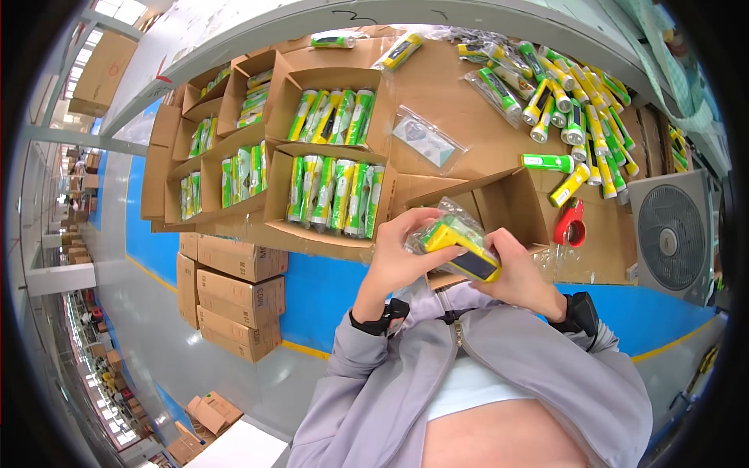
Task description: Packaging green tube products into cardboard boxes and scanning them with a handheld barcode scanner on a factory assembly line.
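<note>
Between my two hands is a yellow flashlight (451, 236) with a dark panel, wrapped in a clear plastic bag; some green shows beside it, and whether that is a second flashlight I cannot tell. My left hand (400, 253) grips its left end with thumb and fingers. On the right end, my right hand (521, 273) closes round the bagged body. Just beyond them stands an open cardboard box (511, 199), partly hidden by my hands. A red tape dispenser (571, 225) lies to the right, near a loose yellow flashlight (569, 185) and a green one (548, 162).
Open boxes (326, 234) packed with upright green and yellow flashlights stand at left. A heap of flashlights (589, 117) covers the far right. A flat plastic bag with a printed sheet (425, 142) lies mid-table. A grey fan (669, 226) is at right; stacked cartons (242, 292) sit on the floor.
</note>
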The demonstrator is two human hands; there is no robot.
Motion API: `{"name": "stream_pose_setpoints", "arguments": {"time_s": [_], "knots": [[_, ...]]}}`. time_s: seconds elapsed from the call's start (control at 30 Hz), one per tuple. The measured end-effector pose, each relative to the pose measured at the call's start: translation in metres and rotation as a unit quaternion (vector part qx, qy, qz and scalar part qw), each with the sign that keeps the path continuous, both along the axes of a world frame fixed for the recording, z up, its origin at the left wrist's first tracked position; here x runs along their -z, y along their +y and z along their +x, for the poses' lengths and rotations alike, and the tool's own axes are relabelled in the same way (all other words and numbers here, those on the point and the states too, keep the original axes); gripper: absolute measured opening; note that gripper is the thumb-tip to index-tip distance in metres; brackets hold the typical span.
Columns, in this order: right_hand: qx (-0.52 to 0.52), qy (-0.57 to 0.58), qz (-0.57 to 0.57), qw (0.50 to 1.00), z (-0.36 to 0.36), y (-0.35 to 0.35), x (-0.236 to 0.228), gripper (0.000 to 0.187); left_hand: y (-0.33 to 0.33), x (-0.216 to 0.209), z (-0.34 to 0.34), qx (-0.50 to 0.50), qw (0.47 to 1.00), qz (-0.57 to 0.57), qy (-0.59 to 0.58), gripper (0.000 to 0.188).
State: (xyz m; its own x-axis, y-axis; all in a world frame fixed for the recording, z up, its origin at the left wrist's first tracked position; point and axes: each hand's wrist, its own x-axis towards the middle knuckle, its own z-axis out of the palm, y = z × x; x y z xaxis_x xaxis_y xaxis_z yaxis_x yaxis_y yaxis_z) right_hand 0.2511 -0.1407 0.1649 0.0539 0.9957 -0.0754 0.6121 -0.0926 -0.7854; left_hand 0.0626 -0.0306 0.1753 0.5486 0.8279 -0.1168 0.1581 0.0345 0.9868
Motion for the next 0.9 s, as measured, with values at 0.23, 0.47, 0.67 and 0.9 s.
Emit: {"name": "stream_pose_setpoints", "arguments": {"time_s": [0.23, 0.47, 0.67, 0.9], "knots": [[-0.052, 0.113, -0.098, 0.987, -0.01, -0.019, 0.004, 0.052, -0.008, 0.01, -0.022, 0.11, 0.994, 0.018, 0.001, 0.049], [-0.103, 0.077, -0.111, 0.985, -0.008, -0.026, 0.015, 0.047, -0.001, 0.008, -0.023, 0.169, 0.983, 0.045, 0.045, 0.049], [-0.192, 0.033, -0.048, 0.98, -0.006, -0.021, 0.021, 0.046, -0.008, 0.01, -0.025, 0.152, 0.986, 0.057, 0.024, 0.048], [-0.027, 0.284, -0.084, 0.955, -0.025, -0.01, 0.035, 0.05, -0.005, 0.007, -0.024, 0.157, 0.982, 0.078, 0.07, 0.047]]}}
